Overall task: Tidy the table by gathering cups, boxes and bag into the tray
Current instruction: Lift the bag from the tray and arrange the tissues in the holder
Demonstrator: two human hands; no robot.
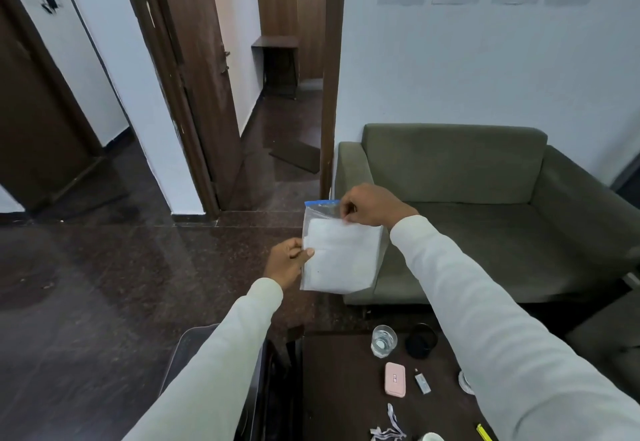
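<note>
Bag (341,253) pinched by fingers of both hands above dark floor (104,285), near sofa (485,198) and table (346,388).

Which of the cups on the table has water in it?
The clear glass at the table's far edge; water shows through it. The black cup beside it is opaque.

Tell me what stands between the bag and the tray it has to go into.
Cannot tell: no tray shows in the head view. Both hands hold the zip bag in the air, above the floor beyond the table; left hand pinches its side, right hand its top.
</note>
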